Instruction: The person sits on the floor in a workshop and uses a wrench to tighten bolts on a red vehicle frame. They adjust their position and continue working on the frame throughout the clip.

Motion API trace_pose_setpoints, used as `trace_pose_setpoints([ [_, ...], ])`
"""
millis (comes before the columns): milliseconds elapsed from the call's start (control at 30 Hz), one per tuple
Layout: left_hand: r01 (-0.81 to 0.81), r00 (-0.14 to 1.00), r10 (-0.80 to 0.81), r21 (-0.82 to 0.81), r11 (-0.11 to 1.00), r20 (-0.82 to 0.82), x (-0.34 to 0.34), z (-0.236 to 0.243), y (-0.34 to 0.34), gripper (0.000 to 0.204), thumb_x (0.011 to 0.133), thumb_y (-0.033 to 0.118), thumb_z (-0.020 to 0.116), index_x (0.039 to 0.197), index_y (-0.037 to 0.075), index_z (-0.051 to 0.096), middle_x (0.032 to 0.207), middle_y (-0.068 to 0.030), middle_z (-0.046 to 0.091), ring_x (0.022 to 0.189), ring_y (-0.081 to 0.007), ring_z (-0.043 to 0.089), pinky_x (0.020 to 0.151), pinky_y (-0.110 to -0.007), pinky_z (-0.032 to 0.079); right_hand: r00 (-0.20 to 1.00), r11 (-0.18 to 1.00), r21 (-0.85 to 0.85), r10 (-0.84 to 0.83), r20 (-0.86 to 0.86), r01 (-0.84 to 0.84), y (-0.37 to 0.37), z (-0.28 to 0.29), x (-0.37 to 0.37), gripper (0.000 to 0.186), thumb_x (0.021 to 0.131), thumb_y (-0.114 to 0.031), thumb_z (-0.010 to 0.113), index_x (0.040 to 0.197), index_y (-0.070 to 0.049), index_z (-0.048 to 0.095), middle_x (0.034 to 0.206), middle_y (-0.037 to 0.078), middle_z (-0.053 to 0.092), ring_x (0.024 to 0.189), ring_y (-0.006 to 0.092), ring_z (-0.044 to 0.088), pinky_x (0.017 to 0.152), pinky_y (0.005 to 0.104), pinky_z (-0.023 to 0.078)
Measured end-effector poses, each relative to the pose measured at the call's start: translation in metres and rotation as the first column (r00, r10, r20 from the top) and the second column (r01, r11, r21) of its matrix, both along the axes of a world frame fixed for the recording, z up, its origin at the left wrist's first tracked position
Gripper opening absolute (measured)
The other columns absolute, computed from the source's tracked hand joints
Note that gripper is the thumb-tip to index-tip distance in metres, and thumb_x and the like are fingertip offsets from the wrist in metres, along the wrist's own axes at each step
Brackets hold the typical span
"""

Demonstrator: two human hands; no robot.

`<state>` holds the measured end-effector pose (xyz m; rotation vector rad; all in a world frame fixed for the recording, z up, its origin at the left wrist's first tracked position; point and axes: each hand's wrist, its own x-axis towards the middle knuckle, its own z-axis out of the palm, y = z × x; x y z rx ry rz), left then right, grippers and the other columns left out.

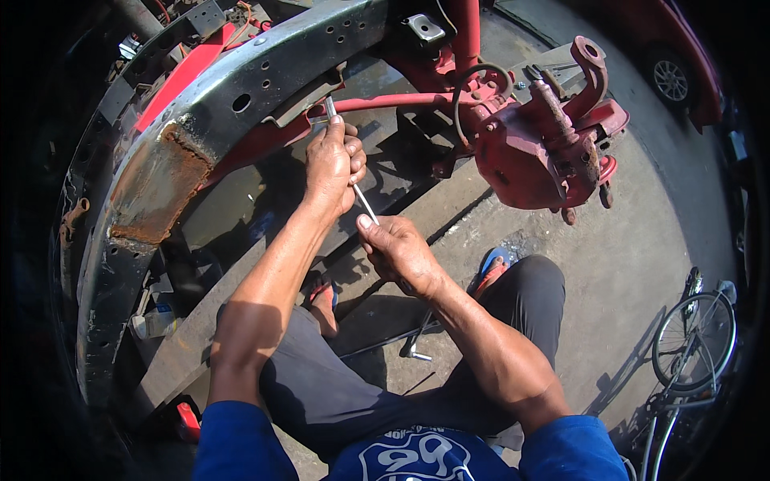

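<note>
Both of my hands are wrapped round a slim silver metal bar (366, 204), which slants from the frame down toward me. My left hand (330, 164) is closed on its upper part, just below a bracket (313, 100) under the black vehicle frame (277, 72). The bar's top end meets that bracket beside a red rod (393, 102); whether it sits on a bolt I cannot tell. Lower and to the right, my right hand (401, 255) grips the bar's near end, thumb along it.
A red axle hub (525, 156) juts out at upper right. A rusty patch (164, 184) marks the frame on the left. An L-shaped tool (419, 353) lies on the ground between my feet. A bicycle (694, 345) stands at right, a red car (670, 68) beyond.
</note>
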<state>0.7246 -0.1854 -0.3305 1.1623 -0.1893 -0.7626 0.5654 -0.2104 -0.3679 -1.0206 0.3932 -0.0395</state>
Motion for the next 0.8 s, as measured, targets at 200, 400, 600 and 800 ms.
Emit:
trace_pose_setpoints([
  [200,0.233,0.972,-0.234,0.11,0.966,-0.012,0.045,0.011,0.041,0.031,0.105,0.036,0.051,0.098,0.006,0.053,0.064,0.0071,0.037,0.047,-0.0005,0.033,0.036,-0.017,0.024,0.97,0.963,-0.143,-0.237,-0.047,0.228,0.086,0.009,0.052,0.048,0.104,-0.045,0.05,0.073,-0.009,0.05,0.056,-0.004,0.041,0.047,0.0051,0.035,0.043,0.024,0.028],
  [400,0.325,0.938,-0.339,0.157,0.933,0.077,0.068,0.007,0.054,0.032,0.104,0.037,0.054,0.099,0.005,0.055,0.063,0.0082,0.037,0.044,0.001,0.033,0.035,-0.015,0.023,0.937,0.898,-0.269,-0.339,0.084,0.349,0.111,-0.004,0.082,0.046,0.103,-0.039,0.051,0.074,-0.003,0.054,0.059,0.001,0.049,0.054,0.0113,0.043,0.053,0.0321,0.038],
  [600,0.268,0.959,-0.278,0.154,0.951,0.051,0.056,0.001,0.043,0.031,0.103,0.038,0.053,0.097,0.008,0.053,0.063,0.0068,0.037,0.045,-0.0018,0.033,0.036,-0.016,0.024,0.998,0.939,-0.337,-0.058,0.035,0.066,0.07,-0.005,0.052,0.047,0.105,-0.041,0.046,0.078,-0.003,0.056,0.062,-0.002,0.049,0.057,0.011,0.044,0.054,0.0316,0.038],
  [800,0.128,0.992,-0.129,0.072,0.989,0.012,0.032,-0.023,0.023,0.03,0.105,0.037,0.049,0.098,0.008,0.052,0.067,0.0039,0.041,0.05,-0.006,0.038,0.039,-0.021,0.026,0.993,0.89,-0.44,0.095,-0.076,-0.119,0.013,-0.018,0.005,0.051,0.103,-0.046,0.046,0.092,0.001,0.064,0.073,0.008,0.057,0.071,0.0197,0.054,0.07,0.0389,0.045],
])
